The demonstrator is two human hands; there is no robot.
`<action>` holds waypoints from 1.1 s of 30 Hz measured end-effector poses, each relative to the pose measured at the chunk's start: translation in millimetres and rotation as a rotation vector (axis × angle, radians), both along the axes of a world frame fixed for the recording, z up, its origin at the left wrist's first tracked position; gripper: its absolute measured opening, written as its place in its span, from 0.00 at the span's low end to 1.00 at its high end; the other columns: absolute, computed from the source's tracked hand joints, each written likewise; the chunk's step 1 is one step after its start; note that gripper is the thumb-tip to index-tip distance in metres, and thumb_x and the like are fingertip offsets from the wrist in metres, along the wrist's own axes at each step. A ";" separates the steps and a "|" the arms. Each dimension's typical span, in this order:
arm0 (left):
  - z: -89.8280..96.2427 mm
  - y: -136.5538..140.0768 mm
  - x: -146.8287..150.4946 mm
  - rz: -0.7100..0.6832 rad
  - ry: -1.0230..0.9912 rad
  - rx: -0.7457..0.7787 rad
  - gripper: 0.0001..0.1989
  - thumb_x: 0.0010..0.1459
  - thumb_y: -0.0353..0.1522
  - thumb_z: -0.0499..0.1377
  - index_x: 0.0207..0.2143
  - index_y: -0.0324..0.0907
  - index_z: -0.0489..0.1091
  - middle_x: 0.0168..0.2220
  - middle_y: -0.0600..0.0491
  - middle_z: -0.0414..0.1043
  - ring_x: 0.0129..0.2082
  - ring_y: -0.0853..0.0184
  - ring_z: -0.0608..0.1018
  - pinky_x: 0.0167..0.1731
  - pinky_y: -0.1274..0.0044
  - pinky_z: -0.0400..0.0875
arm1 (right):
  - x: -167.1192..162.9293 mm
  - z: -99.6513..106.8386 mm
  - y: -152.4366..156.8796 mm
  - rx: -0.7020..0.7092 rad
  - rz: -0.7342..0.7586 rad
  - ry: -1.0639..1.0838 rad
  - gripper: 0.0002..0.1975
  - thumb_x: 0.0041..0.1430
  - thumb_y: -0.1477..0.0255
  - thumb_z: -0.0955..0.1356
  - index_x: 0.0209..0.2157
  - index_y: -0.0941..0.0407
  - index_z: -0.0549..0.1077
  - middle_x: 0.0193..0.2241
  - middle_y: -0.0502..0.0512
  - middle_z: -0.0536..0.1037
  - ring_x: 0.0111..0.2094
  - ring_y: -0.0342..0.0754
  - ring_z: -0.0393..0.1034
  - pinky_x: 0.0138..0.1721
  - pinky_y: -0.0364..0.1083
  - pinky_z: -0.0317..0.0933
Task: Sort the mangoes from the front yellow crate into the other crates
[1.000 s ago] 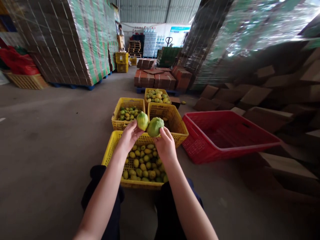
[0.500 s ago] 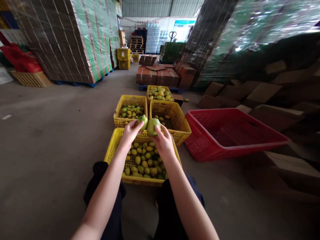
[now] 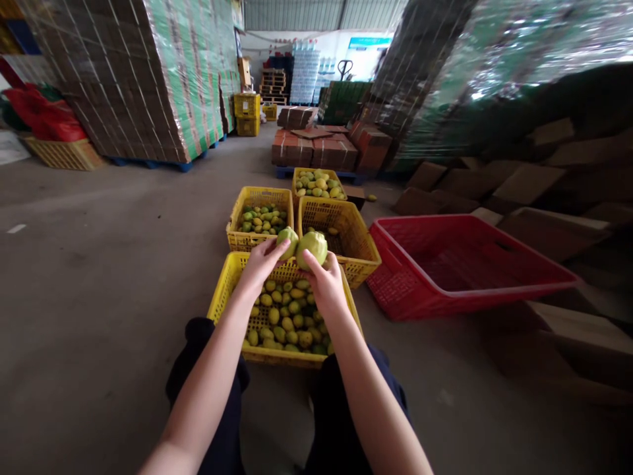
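Note:
Over the nearest yellow crate, my two hands are close together, each closed around a fruit. My left hand grips a smaller green fruit, thumb on its near side. My right hand holds a larger, pale green fruit with a ribbed top. The two fruits are side by side, touching or nearly so. Below them, many green and yellow oval fruits lie in the crate, partly covered by my forearms. Their exact kind is unclear.
Behind stand a left crate of greenish fruit, a right crate with a few fruits, and a far crate of yellower fruit. A red basket is at right, beside cardboard boxes. Wrapped stacks rise further back.
The larger fruit in my right hand has turned, so its ribbed end now shows toward me, and it has moved slightly up and right. My left hand keeps its fruit, moved slightly right.

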State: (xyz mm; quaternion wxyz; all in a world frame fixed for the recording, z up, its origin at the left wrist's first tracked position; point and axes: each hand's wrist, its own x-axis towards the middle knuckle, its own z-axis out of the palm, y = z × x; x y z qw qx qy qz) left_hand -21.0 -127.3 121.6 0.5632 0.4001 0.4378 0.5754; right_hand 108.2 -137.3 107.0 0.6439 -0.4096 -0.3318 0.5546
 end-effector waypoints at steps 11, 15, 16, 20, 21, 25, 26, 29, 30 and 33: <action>-0.4 3.6 -19.0 0.085 -0.106 -0.041 0.13 0.49 0.37 0.68 0.37 0.44 0.74 0.40 0.52 0.77 0.45 0.61 0.78 0.43 0.70 0.76 | 2.9 0.1 -0.1 0.011 0.096 0.091 0.19 0.36 0.63 0.79 0.31 0.53 0.75 0.27 0.49 0.80 0.36 0.50 0.76 0.41 0.48 0.67; -1.6 2.1 -20.6 0.088 -0.115 -0.045 0.11 0.51 0.35 0.67 0.39 0.45 0.75 0.44 0.52 0.77 0.45 0.62 0.78 0.44 0.69 0.76 | 5.3 -3.1 3.3 -0.028 0.151 0.115 0.19 0.36 0.62 0.79 0.30 0.54 0.76 0.28 0.50 0.80 0.38 0.50 0.77 0.41 0.47 0.69; -2.5 2.4 -21.0 0.093 -0.110 -0.057 0.11 0.52 0.35 0.66 0.39 0.45 0.75 0.44 0.52 0.77 0.44 0.62 0.78 0.44 0.69 0.76 | 5.5 -4.5 4.0 -0.036 0.160 0.125 0.19 0.36 0.62 0.79 0.30 0.55 0.76 0.28 0.50 0.80 0.38 0.51 0.77 0.41 0.48 0.69; -5.0 4.1 -21.6 0.151 -0.072 -0.158 0.09 0.57 0.32 0.61 0.42 0.43 0.76 0.41 0.50 0.78 0.41 0.63 0.80 0.43 0.70 0.76 | 6.7 -10.4 7.5 -0.072 0.174 0.144 0.19 0.35 0.63 0.80 0.31 0.54 0.77 0.26 0.51 0.80 0.38 0.52 0.78 0.41 0.50 0.72; -4.9 3.8 -21.5 0.162 -0.063 -0.170 0.09 0.58 0.32 0.60 0.42 0.42 0.76 0.41 0.50 0.79 0.41 0.63 0.80 0.43 0.71 0.76 | 7.3 -11.4 8.4 -0.080 0.176 0.148 0.19 0.35 0.64 0.80 0.31 0.54 0.77 0.26 0.51 0.80 0.37 0.53 0.78 0.40 0.51 0.73; -1.8 -1.9 -21.4 0.111 -0.039 -0.090 0.11 0.58 0.33 0.61 0.42 0.40 0.77 0.45 0.46 0.78 0.46 0.60 0.79 0.47 0.69 0.75 | 10.3 -12.1 10.8 -0.103 0.182 0.172 0.17 0.38 0.65 0.79 0.31 0.55 0.77 0.27 0.51 0.81 0.36 0.53 0.79 0.38 0.51 0.74; -1.1 -3.7 -21.5 0.085 -0.026 -0.061 0.12 0.56 0.34 0.63 0.43 0.39 0.77 0.46 0.45 0.78 0.47 0.59 0.79 0.48 0.68 0.75 | 10.7 -11.4 10.8 -0.109 0.180 0.177 0.16 0.38 0.65 0.79 0.31 0.55 0.78 0.28 0.51 0.81 0.35 0.52 0.79 0.37 0.50 0.74; -0.6 -7.7 -21.8 0.072 0.028 -0.015 0.17 0.51 0.34 0.68 0.44 0.39 0.77 0.48 0.45 0.77 0.46 0.60 0.78 0.48 0.68 0.74 | 10.5 -8.9 9.6 -0.105 0.175 0.181 0.18 0.35 0.65 0.80 0.31 0.55 0.79 0.29 0.50 0.82 0.32 0.49 0.78 0.37 0.48 0.74; -1.0 -8.3 -21.8 0.086 0.038 -0.015 0.18 0.50 0.33 0.68 0.44 0.38 0.77 0.48 0.45 0.77 0.45 0.61 0.79 0.48 0.69 0.75 | 10.1 -8.2 9.1 -0.098 0.171 0.179 0.18 0.35 0.65 0.80 0.31 0.55 0.79 0.28 0.50 0.82 0.31 0.48 0.78 0.37 0.48 0.74; -2.8 -8.0 -22.2 0.099 0.015 -0.035 0.15 0.49 0.33 0.69 0.40 0.37 0.78 0.45 0.46 0.77 0.43 0.62 0.79 0.44 0.71 0.77 | 8.7 -7.3 7.8 -0.065 0.182 0.152 0.18 0.36 0.64 0.80 0.31 0.56 0.79 0.28 0.50 0.81 0.32 0.48 0.77 0.38 0.47 0.74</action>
